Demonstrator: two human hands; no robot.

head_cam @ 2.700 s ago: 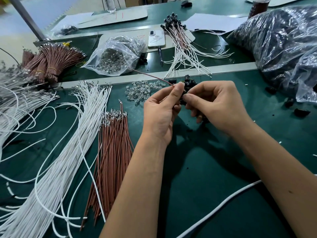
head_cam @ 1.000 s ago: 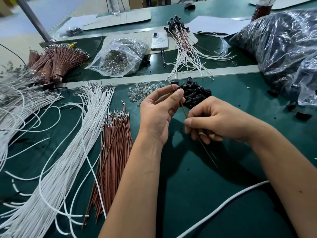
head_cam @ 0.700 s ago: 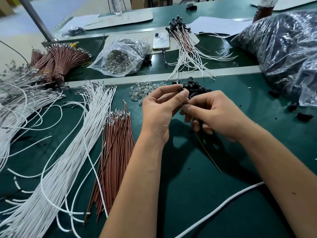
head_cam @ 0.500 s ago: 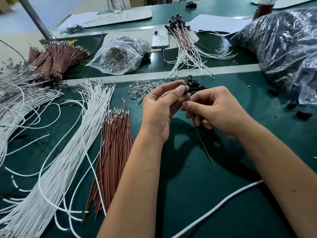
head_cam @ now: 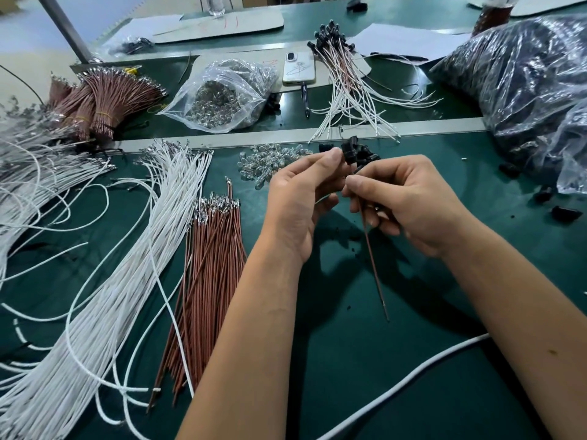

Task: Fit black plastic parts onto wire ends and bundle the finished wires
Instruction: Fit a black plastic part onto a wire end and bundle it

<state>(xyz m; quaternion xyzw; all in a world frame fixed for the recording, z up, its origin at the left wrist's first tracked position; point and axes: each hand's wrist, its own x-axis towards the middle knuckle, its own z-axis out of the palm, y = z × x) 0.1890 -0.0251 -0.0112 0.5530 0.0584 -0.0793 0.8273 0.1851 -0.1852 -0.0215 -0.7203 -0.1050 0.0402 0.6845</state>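
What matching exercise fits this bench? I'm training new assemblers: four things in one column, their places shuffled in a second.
Things:
1. phone
2. brown wire
3. black part
4. loose brown wires

Places:
A. pinched at the left hand's fingertips
B. lying flat on the mat, left of the left hand
C. hanging down from the right hand
D. far side, beside the clear bag

Pairs: 1-D, 2-C, 3-A, 4-B

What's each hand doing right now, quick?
Left hand: grip closed, pinching a black part.
Right hand: grip closed, pinching a brown wire that hangs down toward the table.
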